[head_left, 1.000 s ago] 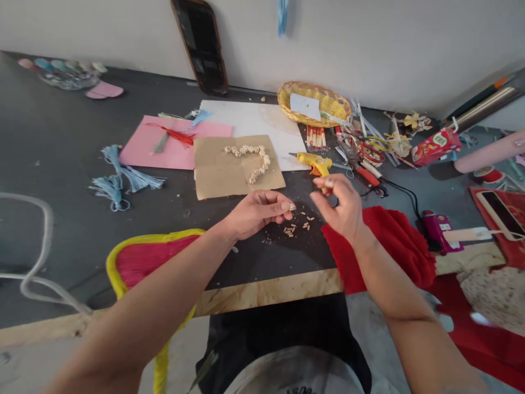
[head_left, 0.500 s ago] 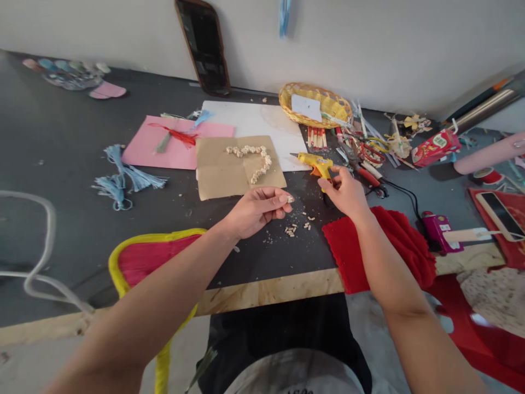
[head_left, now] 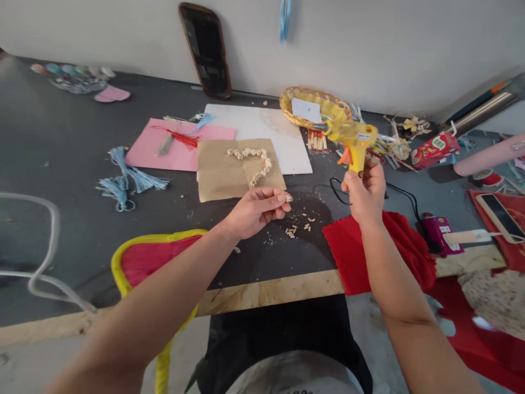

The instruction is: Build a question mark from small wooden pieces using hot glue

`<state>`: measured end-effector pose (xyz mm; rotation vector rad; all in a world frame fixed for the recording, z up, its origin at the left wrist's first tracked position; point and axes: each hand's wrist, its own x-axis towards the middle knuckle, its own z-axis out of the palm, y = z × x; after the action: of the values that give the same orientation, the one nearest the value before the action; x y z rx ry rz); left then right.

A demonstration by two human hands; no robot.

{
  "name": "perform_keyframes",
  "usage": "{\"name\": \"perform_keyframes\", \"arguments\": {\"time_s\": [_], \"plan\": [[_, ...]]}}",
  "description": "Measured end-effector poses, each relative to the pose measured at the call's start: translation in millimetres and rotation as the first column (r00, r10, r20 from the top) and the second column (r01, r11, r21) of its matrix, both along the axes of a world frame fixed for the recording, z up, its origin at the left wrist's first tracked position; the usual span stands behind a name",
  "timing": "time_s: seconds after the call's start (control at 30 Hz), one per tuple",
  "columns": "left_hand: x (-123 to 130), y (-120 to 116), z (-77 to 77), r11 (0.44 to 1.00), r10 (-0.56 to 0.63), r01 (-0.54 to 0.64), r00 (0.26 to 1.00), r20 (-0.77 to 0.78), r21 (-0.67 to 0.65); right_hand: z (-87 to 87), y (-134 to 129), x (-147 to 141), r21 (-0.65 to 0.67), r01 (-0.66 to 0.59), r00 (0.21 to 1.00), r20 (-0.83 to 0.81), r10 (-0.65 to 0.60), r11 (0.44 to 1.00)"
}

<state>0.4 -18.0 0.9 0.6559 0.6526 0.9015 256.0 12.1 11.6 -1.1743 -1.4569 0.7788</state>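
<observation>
My right hand [head_left: 366,190] grips the handle of a yellow glue gun [head_left: 353,137], raised above the table with its nozzle pointing left. Between the thumb and fingers of my left hand [head_left: 262,210] is a small pale wooden piece [head_left: 289,198]. A curved chain of small pale pieces [head_left: 262,164] lies on the creased brown paper [head_left: 221,175], just beyond my left hand. Several short cut wooden bits [head_left: 292,231] are scattered on the dark table to the right of that hand.
A yellow wicker basket [head_left: 287,112] stands against the wall. Blue tassels [head_left: 123,180] and pink paper [head_left: 143,148] lie left. Red cloth [head_left: 402,246] sits under my right forearm. The gun's black cord [head_left: 404,194] runs toward a purple box [head_left: 441,232]. A phone [head_left: 207,52] leans upright.
My right hand has closed round the glue gun's handle and lifted it up off the table, slightly to the right. My left hand stays in place, still pinching the small piece.
</observation>
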Motion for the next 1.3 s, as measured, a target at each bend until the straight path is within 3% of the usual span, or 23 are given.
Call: {"name": "perform_keyframes", "arguments": {"time_s": [0.13, 0.3, 0.5, 0.67, 1.3], "plan": [[-0.1, 1.0, 0.0, 0.999, 0.028, -0.028, 0.999, 0.043, -0.019, 8.2, -10.5, -5.6, -0.052, -0.167, 0.946, -0.289, 0.145, 0.985], [0.3, 2.6, 2.0, 0.995, 0.102, -0.1, 0.991, 0.081, -0.026, 11.0, -23.0, -12.9, -0.173, -0.384, 0.902, -0.28, 0.329, 0.907], [-0.3, 4.3, 2.4, 0.981, 0.194, -0.189, 0.974, 0.116, -0.047, 17.5, -30.9, -20.5, -0.064, -0.319, 0.941, -0.138, 0.309, 0.945], [-0.1, 4.8, 3.1, 0.977, 0.207, -0.201, 0.973, 0.105, -0.066, 14.9, -32.8, -22.5, -0.047, -0.302, 0.953, -0.013, 0.302, 0.952], [1.8, 3.6, 4.8, 0.985, 0.172, -0.168, 0.981, 0.092, -0.045, 6.9, -30.9, -21.3, -0.027, -0.292, 0.956, -0.002, 0.293, 0.956]]}}
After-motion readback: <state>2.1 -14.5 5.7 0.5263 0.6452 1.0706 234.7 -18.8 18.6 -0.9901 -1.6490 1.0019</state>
